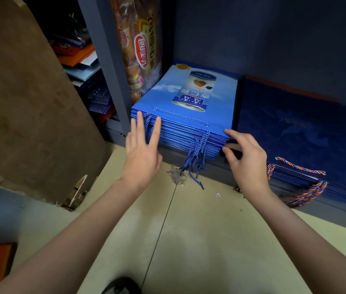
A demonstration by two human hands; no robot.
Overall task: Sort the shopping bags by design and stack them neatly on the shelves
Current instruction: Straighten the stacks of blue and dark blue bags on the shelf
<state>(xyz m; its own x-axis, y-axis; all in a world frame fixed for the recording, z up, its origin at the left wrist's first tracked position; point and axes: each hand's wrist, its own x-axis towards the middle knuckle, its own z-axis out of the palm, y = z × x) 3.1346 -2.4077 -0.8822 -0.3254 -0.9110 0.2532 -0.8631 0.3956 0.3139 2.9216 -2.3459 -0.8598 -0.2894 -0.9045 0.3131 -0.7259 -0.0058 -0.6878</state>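
A: What is seen at the front edge of the shelf (216, 168)?

B: A stack of light blue bags (189, 115) is laid flat at centre frame, its cord handles (197, 153) hung over the shelf's lip. The left hand (141, 149) is held with fingers straight and spread, fingertips touching the stack's left front corner. The right hand (245, 158) is curled at the right front corner, thumb over the top bag and fingers against the edges below, so the corner is pinched.

A: And the room around it?

B: Bare tan floor (189, 230) is left below the hands. A stack of dark blue bags (295, 132) is set just beside, to the right. A snack packet (140, 45) is stood upright behind the left corner, against the shelf post (108, 66).
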